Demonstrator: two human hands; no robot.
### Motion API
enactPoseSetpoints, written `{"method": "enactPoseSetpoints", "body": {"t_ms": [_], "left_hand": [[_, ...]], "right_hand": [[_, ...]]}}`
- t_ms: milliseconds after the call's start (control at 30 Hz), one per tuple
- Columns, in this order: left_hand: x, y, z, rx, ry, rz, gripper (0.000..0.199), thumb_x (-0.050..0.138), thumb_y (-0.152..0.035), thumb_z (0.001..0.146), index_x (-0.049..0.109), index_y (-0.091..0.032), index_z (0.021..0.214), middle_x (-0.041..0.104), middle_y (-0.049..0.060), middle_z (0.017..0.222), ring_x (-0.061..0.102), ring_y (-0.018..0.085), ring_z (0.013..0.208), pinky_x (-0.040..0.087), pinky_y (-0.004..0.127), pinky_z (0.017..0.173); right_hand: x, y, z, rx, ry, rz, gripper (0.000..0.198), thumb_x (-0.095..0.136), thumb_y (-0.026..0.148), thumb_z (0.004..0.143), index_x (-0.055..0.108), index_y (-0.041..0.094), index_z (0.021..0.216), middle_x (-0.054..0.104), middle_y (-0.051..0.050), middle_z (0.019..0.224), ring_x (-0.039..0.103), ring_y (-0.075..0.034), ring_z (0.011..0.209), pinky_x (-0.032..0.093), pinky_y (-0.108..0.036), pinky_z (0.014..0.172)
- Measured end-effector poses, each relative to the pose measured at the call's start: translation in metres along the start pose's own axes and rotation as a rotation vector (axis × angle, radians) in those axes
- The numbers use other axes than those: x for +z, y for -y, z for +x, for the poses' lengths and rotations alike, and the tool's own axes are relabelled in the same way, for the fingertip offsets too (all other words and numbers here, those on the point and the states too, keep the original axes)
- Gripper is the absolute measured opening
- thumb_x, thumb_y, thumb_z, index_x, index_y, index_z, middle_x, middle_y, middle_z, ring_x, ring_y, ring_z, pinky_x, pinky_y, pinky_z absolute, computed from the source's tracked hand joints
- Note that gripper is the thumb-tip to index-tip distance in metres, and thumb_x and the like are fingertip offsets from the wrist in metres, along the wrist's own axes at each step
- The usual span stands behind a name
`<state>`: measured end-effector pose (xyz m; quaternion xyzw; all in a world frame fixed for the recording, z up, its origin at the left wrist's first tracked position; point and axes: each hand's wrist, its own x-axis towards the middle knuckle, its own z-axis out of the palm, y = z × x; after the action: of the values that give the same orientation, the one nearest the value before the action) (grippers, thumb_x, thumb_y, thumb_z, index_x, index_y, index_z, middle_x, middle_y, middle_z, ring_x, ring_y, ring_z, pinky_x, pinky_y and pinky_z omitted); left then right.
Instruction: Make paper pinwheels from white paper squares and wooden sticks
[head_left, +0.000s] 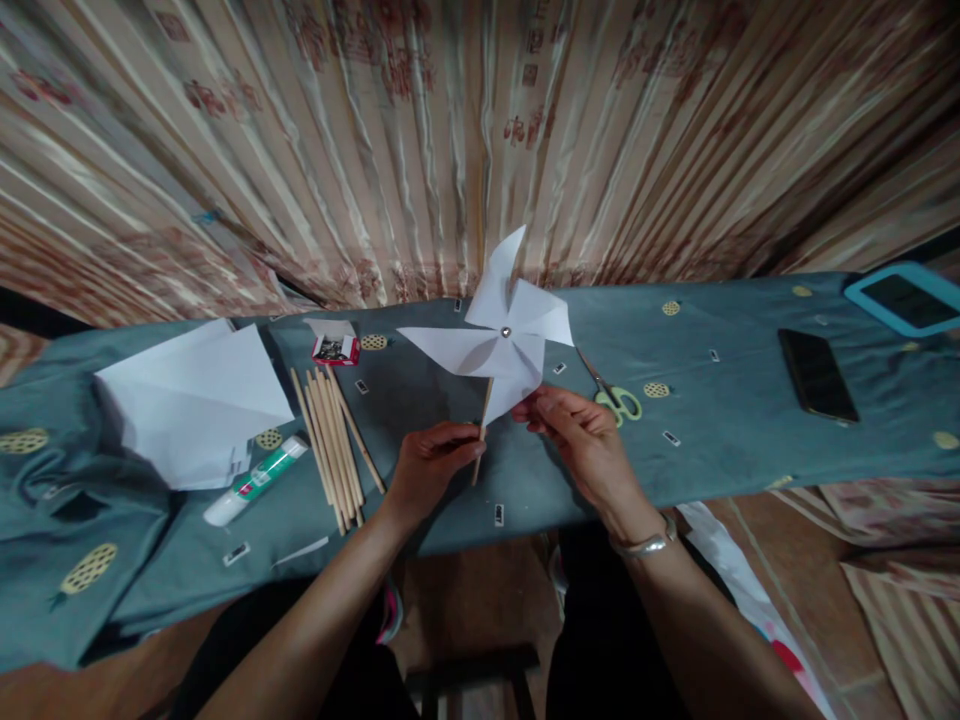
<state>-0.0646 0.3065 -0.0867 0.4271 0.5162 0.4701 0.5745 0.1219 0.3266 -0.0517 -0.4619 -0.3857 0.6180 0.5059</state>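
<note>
A white paper pinwheel [480, 350] is held up over the table, its blades spread around a shiny round pin at the centre. Its thin wooden stick [477, 468] runs down from behind the blades. My left hand [431, 465] is closed in a pinch around that stick, just under the lowest blade. My right hand [581, 435] has its fingers curled together at the right edge of the lower blade, seemingly pinching it; the fingertips are partly hidden. Green-handled scissors [621, 402] lie just beyond my right hand.
On the blue-green tablecloth [720, 420], several wooden sticks [330, 450], a glue stick [255, 482], white paper sheets [187, 400] and a small red box [335, 348] lie leftward. A black phone [817, 375] and a blue-framed tablet [907, 300] are right. A curtain [465, 150] hangs behind.
</note>
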Motion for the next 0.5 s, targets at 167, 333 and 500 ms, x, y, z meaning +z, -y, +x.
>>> {"method": "enactPoseSetpoints", "body": {"t_ms": [167,333,500], "left_hand": [[0.001,0.0,-0.001,0.006,0.03,0.012,0.015,0.079,-0.029,0.065,0.079,-0.018,0.077,0.074,0.003,0.076,0.065,0.016,0.071,0.049,0.026,0.069],[0.001,-0.003,-0.002,0.01,0.031,0.034,0.015,0.079,-0.028,0.064,0.079,-0.019,0.077,0.075,0.004,0.077,0.066,0.017,0.072,0.05,0.026,0.069],[0.001,-0.004,-0.003,-0.029,0.017,0.005,0.016,0.08,-0.028,0.063,0.08,-0.019,0.077,0.075,0.003,0.074,0.065,0.016,0.07,0.049,0.025,0.067]], "right_hand": [[0.002,-0.004,0.0,-0.027,0.042,-0.081,0.024,0.077,0.044,0.074,0.077,0.024,0.089,0.079,-0.002,0.082,0.071,-0.015,0.075,0.053,-0.027,0.07],[0.004,-0.008,-0.007,-0.136,0.078,-0.311,0.023,0.072,0.042,0.08,0.076,0.024,0.092,0.079,-0.003,0.084,0.073,-0.019,0.08,0.057,-0.032,0.077],[-0.004,0.001,-0.008,-0.273,-0.07,-0.472,0.016,0.067,0.036,0.084,0.076,0.023,0.085,0.076,-0.001,0.072,0.069,-0.016,0.067,0.055,-0.03,0.068]]}}
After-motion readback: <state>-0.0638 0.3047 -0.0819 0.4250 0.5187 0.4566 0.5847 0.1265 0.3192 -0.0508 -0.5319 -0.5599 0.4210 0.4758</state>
